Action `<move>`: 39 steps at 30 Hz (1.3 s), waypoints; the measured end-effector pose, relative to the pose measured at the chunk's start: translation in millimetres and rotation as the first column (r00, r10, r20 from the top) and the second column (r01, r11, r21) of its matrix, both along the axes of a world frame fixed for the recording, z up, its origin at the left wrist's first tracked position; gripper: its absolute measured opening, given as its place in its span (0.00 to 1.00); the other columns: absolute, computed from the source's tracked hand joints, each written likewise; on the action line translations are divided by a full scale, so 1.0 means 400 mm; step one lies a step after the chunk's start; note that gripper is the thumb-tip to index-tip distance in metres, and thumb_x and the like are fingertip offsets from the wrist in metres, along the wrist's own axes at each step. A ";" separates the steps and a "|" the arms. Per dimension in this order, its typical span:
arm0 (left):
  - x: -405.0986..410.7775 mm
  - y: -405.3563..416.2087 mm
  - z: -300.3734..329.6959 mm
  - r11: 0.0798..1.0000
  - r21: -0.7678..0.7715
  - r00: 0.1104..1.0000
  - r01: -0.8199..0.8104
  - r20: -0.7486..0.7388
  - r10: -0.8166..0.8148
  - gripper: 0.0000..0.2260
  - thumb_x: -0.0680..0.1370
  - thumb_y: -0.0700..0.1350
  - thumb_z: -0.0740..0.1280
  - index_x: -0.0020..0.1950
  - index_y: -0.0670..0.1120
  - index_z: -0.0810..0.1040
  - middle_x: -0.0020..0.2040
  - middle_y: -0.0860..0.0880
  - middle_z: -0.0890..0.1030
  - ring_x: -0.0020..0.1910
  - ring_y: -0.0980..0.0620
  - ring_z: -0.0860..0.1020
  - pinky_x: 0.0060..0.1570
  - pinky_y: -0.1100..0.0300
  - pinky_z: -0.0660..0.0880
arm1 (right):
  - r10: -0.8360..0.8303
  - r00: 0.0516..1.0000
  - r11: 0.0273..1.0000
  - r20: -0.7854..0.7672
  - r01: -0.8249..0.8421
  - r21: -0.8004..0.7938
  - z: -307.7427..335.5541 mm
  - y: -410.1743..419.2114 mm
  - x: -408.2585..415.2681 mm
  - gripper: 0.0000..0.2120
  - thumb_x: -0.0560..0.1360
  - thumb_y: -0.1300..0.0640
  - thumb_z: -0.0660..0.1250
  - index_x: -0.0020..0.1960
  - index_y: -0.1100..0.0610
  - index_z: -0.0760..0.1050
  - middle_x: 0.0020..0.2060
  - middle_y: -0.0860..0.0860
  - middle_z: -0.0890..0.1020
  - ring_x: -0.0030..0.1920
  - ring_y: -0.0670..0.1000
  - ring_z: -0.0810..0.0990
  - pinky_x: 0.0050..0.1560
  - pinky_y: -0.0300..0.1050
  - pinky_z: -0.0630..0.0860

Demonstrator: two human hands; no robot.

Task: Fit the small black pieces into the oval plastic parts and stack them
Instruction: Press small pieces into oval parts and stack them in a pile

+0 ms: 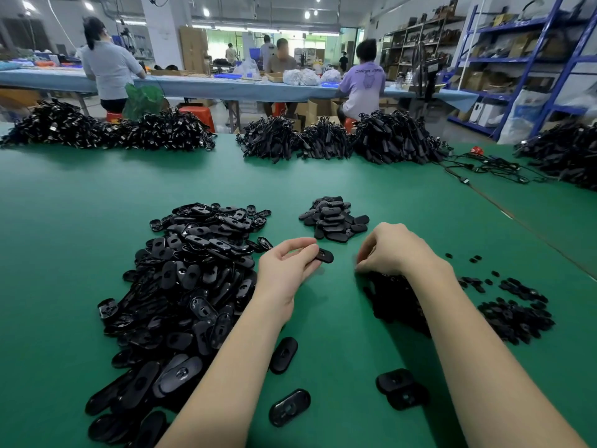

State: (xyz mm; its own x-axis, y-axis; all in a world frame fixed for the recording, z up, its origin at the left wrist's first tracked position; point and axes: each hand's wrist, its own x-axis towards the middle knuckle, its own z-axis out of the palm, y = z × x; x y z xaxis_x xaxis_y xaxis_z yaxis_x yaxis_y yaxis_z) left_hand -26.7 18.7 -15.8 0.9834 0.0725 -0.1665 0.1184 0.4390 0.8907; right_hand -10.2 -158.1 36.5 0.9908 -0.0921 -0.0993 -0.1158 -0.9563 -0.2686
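Note:
My left hand [290,265] pinches one black oval plastic part [324,255] between thumb and fingers, just above the green table [80,202]. My right hand [392,250] hovers over a heap of small black pieces [513,315] with its fingers curled downward; whether it holds a piece is hidden. A large loose pile of oval parts [190,279] lies left of my left arm. A smaller stack of oval parts [334,219] sits just beyond both hands.
Three loose oval parts [284,354] [289,407] [402,388] lie near my forearms. Heaps of black cabled items [339,140] line the table's far edge, with loose cables [484,166] at the right. People sit at a bench behind; blue shelving [533,59] stands right.

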 end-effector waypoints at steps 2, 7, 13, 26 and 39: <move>-0.003 0.002 -0.003 1.000 0.016 1.000 0.008 -0.018 -0.008 0.03 0.76 0.35 0.73 0.47 0.43 0.83 0.40 0.49 0.84 0.39 0.56 0.83 0.43 0.66 0.80 | 0.011 1.000 1.000 -0.001 -0.011 -0.015 0.002 0.005 0.000 0.05 0.69 0.53 0.75 0.45 0.47 0.86 0.47 0.48 0.85 0.48 0.53 0.83 0.50 0.43 0.79; -0.002 0.011 -0.002 1.000 -0.021 1.000 -0.013 -0.024 0.012 0.04 0.77 0.36 0.71 0.49 0.44 0.84 0.40 0.49 0.84 0.36 0.57 0.81 0.41 0.67 0.79 | 0.038 0.999 0.998 0.005 -0.038 0.051 0.000 -0.009 0.010 0.08 0.72 0.58 0.69 0.44 0.46 0.85 0.46 0.47 0.86 0.47 0.51 0.84 0.51 0.44 0.81; 0.001 0.014 -0.003 0.987 -0.163 1.000 0.007 -0.024 -0.011 0.06 0.79 0.32 0.67 0.53 0.39 0.82 0.48 0.44 0.85 0.40 0.55 0.85 0.46 0.66 0.81 | 0.121 0.992 0.635 0.025 -0.096 0.767 -0.002 -0.012 0.013 0.07 0.78 0.64 0.70 0.49 0.56 0.86 0.33 0.47 0.83 0.34 0.44 0.80 0.36 0.35 0.77; 0.002 0.020 -0.003 0.992 -0.119 0.999 0.028 0.031 -0.025 0.13 0.77 0.27 0.65 0.52 0.41 0.83 0.56 0.42 0.84 0.48 0.52 0.86 0.49 0.66 0.80 | 0.177 0.984 0.445 -0.035 -0.049 0.894 -0.018 0.019 0.014 0.04 0.78 0.63 0.72 0.51 0.57 0.81 0.48 0.56 0.88 0.33 0.43 0.79 0.31 0.33 0.75; 0.002 0.023 -0.012 0.997 0.051 0.981 0.055 0.181 -0.064 0.12 0.75 0.31 0.72 0.53 0.46 0.84 0.49 0.48 0.87 0.53 0.53 0.85 0.51 0.65 0.79 | -0.004 0.999 0.477 -0.050 0.046 0.878 -0.019 0.043 0.022 0.07 0.71 0.62 0.77 0.37 0.51 0.87 0.34 0.49 0.82 0.27 0.43 0.73 0.23 0.33 0.64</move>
